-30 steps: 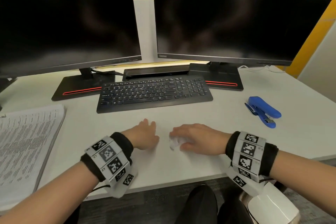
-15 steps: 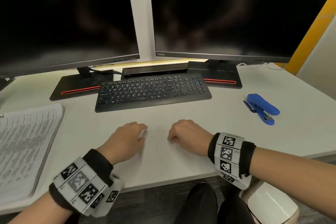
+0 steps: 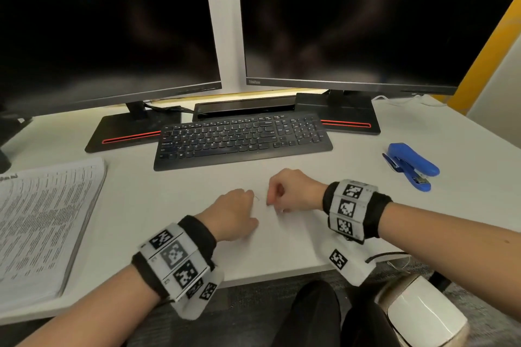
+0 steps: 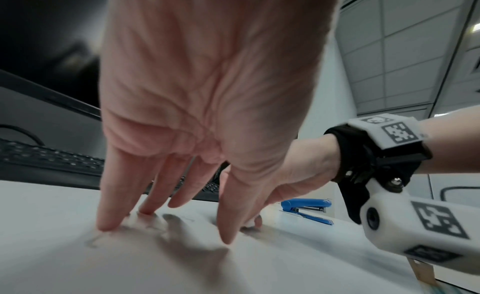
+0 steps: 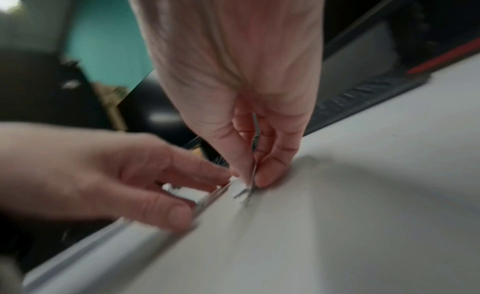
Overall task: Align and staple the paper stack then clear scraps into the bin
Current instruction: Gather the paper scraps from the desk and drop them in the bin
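My right hand [image 5: 253,181] pinches a thin bent metal staple scrap [image 5: 254,171] between thumb and finger, its tip on the white desk [image 3: 296,245]. A small white paper scrap [image 5: 237,185] lies right against those fingertips. My left hand [image 4: 166,222] stands just left of it, fingers straight, tips pressing the desk. A tiny loose staple [image 3: 257,198] lies between the two hands. The printed paper stack [image 3: 42,222] rests at the desk's left edge. The blue stapler [image 3: 411,166] lies far right, untouched.
A black keyboard [image 3: 242,141] and two dark monitors [image 3: 349,17] fill the back of the desk. A white bin [image 3: 423,315] sits on the floor below the desk's front right edge, beside my dark-clad knees [image 3: 313,315].
The right hand lay flat over a white scrap a second ago; its fingers have since curled into a pinch. The left hand pulled back, then closed in beside the right.
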Tool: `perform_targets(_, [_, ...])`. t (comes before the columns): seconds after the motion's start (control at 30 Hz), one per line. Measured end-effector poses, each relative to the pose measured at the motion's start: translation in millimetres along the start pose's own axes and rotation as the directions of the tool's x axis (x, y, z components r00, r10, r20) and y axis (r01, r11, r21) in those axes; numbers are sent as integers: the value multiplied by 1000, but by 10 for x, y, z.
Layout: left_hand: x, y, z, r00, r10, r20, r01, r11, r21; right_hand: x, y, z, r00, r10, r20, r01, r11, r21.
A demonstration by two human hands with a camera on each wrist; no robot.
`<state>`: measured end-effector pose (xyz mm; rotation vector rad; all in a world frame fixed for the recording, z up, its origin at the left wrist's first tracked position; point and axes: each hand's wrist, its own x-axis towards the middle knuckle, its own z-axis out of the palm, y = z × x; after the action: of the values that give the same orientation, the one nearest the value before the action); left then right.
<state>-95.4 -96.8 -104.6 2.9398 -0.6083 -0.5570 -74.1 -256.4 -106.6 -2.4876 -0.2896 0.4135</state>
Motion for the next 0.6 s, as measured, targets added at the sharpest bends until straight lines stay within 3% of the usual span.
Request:
perform_targets(0.13, [155, 170, -27, 999, 42, -9, -42, 999, 7, -40, 178, -188, 983, 147, -107, -91, 908, 410])
perform_targets(0.23, [231, 300, -19, 994, 91, -61, -91, 996, 2, -133, 287, -296, 968, 207, -141, -85, 800, 593])
perform_targets(0.43, [283, 373, -57, 970, 162, -179, -173, 984, -47, -242, 439, -370, 957, 246, -152, -69, 704, 707])
perform_targets(0.6, [301, 396, -74, 965, 166, -205, -178, 983, -40, -264, 434, -375, 957, 245, -157, -62, 698, 713])
